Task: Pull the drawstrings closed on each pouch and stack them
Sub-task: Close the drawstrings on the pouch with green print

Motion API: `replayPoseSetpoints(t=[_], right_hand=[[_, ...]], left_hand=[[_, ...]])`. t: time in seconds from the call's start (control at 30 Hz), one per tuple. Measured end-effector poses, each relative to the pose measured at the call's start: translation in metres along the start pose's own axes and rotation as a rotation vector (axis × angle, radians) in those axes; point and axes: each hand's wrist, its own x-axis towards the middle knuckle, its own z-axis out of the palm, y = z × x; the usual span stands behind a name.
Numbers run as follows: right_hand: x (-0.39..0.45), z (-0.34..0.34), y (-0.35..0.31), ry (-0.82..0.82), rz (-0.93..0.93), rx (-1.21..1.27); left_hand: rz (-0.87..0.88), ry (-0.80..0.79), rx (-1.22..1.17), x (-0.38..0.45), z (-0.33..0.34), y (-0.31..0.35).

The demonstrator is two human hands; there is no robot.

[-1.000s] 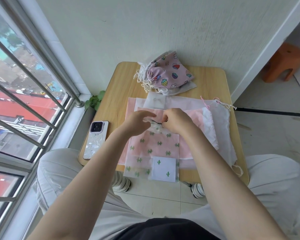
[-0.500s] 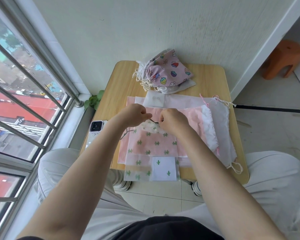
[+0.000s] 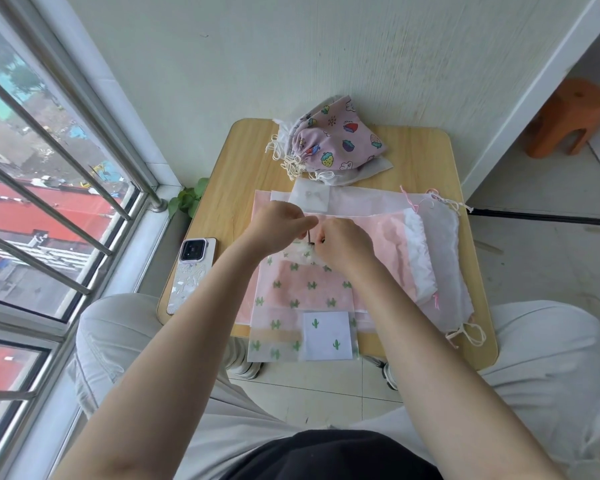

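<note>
Left hand (image 3: 280, 226) and right hand (image 3: 343, 244) each pinch the dark drawstring (image 3: 309, 238) at the gathered mouth of the cactus pouch (image 3: 309, 289), lying atop flat pouches mid-worktop (image 3: 430, 161). Closed pouches (image 3: 333, 143) are stacked at the far edge.

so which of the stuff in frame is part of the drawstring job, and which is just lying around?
In the job:
- cactus pouch, its dark drawstring pinched by left hand and right hand
- flat pouches underneath, not yet drawn
- closed fruit-print pouch on the far pile

Lying about:
- phone
- small plant
- orange stool
</note>
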Motion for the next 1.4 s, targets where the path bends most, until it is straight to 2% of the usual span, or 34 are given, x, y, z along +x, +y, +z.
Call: replayPoseSetpoints(t=[0.13,0.2,0.33,0.47,0.6,0.7,0.77,0.87,0.97,1.03,1.13,1.23,1.4], right_hand=[[0.001,0.0,-0.001,0.013,-0.007,0.01],[0.001,0.001,0.0,0.01,-0.006,0.013],[0.004,0.004,0.001,-0.009,0.038,0.046],[0.002,0.002,0.003,-0.024,0.002,0.076],[0.004,-0.008,0.001,-0.098,-0.031,-0.026],[0.007,-0.022,0.0,-0.177,0.013,-0.039],[0.009,-0.031,0.0,-0.221,0.08,0.167],[0.012,-0.041,-0.002,-0.177,0.131,0.54],[0.013,-0.051,-0.01,-0.074,0.029,0.945],[0.015,-0.053,-0.009,-0.037,-0.055,1.084],[0.019,-0.042,-0.001,-0.021,-0.035,0.884],[0.015,-0.027,0.005,-0.092,0.036,0.691],[0.011,-0.013,0.007,-0.02,-0.016,0.656]], left_hand=[[-0.109,-0.202,-0.195,-0.003,-0.003,0.0],[-0.108,-0.24,-0.268,-0.003,0.0,-0.003],[-0.08,-0.13,-0.307,-0.001,0.011,-0.012],[-0.116,-0.11,-0.384,0.002,0.021,-0.02],[-0.155,0.051,-0.339,0.007,0.025,-0.02],[-0.135,0.098,-0.238,0.009,0.024,-0.022],[-0.115,0.07,-0.175,0.011,0.024,-0.023],[-0.081,-0.029,-0.114,0.012,0.024,-0.025],[-0.047,-0.026,-0.066,0.015,0.027,-0.029],[-0.07,0.005,-0.112,0.017,0.026,-0.029],[-0.117,-0.065,-0.28,0.017,0.019,-0.026],[-0.183,-0.144,-0.392,0.018,0.011,-0.024],[-0.243,-0.166,-0.426,0.018,0.009,-0.024]])
